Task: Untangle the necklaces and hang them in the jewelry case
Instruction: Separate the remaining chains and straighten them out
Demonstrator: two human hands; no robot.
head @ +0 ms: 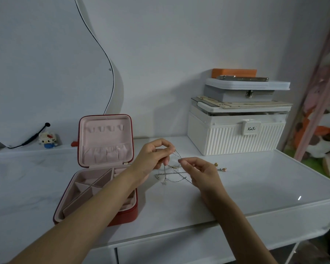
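You have the necklaces [171,172] lying in a loose tangle on the white desk [255,187], just to the right of the open jewelry case [95,187], and that placement serves you well: the chains sit close enough to the case that each one, once freed, has only a short trip to the lid. Your left hand [152,157], nearer the case, has its grip closed in a fine pinch on a strand, lifting it up off the desk. Your right hand [200,172], on the far side of the tangle from the case, pinches another strand between thumb and forefinger, and a short length of chain [176,153] runs taut between the two hands. Holding it stretched this way looks meant to show you where the chains cross; the rest hangs and lies below in several crossing lines, so the untangling seems to be in its early part.

Small gold beads [220,167] rest on the desk beyond your right hand, away from the case; whether they are pendants on these chains is hard to tell.

The case stands with its lid upright, the row of pink hooks [107,128] facing you and all bare, with the gathered pocket [107,151] below them to catch the hanging ends. A white ribbed box [234,136] stands further right of the case, well behind your hands.
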